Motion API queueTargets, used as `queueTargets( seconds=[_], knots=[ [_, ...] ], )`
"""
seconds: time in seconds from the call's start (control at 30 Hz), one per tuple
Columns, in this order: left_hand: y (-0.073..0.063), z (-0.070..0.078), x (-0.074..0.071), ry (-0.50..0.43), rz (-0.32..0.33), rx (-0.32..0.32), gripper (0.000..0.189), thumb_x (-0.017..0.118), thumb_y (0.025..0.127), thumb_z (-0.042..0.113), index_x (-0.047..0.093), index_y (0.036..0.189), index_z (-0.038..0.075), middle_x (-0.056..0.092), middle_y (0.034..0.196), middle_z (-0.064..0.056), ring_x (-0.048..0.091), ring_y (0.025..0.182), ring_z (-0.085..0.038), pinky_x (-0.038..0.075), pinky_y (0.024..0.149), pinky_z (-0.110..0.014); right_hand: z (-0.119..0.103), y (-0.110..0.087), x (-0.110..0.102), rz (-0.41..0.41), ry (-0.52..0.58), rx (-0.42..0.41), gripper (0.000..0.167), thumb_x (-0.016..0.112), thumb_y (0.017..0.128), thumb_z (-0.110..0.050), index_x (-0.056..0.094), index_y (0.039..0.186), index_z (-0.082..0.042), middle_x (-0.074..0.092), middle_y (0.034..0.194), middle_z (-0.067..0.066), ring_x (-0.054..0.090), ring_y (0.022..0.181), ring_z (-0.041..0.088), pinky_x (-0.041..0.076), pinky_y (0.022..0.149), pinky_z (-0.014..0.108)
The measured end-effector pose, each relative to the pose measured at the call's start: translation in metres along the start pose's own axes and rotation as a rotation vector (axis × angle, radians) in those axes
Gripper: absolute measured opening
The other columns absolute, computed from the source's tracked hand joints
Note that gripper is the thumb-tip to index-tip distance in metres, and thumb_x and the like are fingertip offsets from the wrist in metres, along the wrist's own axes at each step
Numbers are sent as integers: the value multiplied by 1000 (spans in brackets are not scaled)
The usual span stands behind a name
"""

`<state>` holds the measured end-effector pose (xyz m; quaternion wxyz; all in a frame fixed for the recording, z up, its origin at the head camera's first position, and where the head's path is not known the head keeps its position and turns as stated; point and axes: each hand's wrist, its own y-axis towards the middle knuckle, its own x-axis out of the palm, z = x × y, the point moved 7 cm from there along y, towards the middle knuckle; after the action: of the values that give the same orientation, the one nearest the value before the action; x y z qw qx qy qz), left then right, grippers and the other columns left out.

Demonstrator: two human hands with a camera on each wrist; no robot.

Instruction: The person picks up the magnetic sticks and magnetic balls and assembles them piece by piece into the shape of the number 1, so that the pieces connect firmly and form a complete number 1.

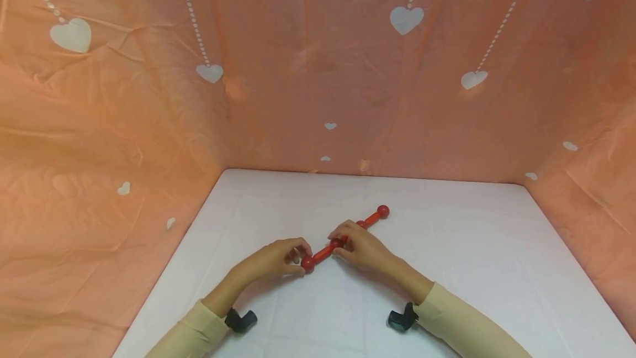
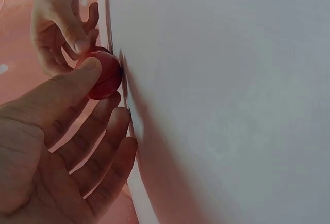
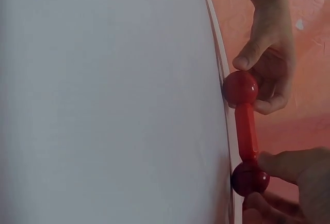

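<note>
A slanting row of red balls and orange-red bars lies on the white table (image 1: 447, 247). My left hand (image 1: 282, 257) pinches the near end ball (image 1: 307, 264); in the left wrist view its thumb presses on this ball (image 2: 108, 77), with the other fingers spread below. An orange-red bar (image 3: 246, 131) runs from it to a second ball (image 3: 250, 179). Around that second ball, my right hand (image 1: 366, 248) grips with thumb and fingers. Beyond the right fingers show another ball (image 1: 361, 225), a bar (image 1: 372, 218) and the far end ball (image 1: 383, 211). The right hand partly hides the row's middle.
Orange-pink cloth (image 1: 348, 98) with white hearts hangs behind the table and at both sides. Dark wrist cameras (image 1: 241, 321) sit at both sleeve cuffs, just above the tabletop.
</note>
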<state>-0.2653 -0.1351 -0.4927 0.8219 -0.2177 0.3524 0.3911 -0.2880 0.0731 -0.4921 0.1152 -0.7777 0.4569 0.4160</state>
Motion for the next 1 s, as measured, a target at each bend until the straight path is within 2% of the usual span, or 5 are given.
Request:
queueTargets(
  seconds=[0.13,0.4,0.53,0.67,1.0],
  knots=[
    [0,-1,0,2,-7,-1,35,88,91,16,69,120,22,71,109,9,65,103,-16,57,90,-39,-1,-4,-5,36,-7,15,29,83,96,-18,75,123,-17,63,120,-3,64,99,17,58,88,31],
    [1,-2,1,-8,-18,-11,33,86,93,17,71,122,22,72,110,9,66,105,-17,57,93,-42,0,-14,-11,91,-31,48,28,84,95,-18,75,122,-19,67,111,-4,61,92,15,54,81,28],
    [2,-1,0,-4,-28,-11,33,86,93,17,71,122,21,72,111,9,66,104,-17,57,93,-41,2,-17,-10,85,-21,71,27,83,96,-18,74,121,-20,72,101,-10,60,86,11,55,78,28],
    [2,1,0,-1,-40,-5,33,86,93,17,73,123,20,72,110,8,65,103,-16,57,92,-38,5,-19,-9,71,5,90,26,81,97,-19,72,121,-20,69,93,-12,58,80,10,53,72,26],
    [8,4,6,4,-74,13,31,88,92,18,73,118,25,70,104,13,62,94,-11,54,85,-30,11,-20,-10,79,19,151,27,82,96,-19,73,122,-19,71,94,-11,59,80,11,53,70,26]
  ],
)
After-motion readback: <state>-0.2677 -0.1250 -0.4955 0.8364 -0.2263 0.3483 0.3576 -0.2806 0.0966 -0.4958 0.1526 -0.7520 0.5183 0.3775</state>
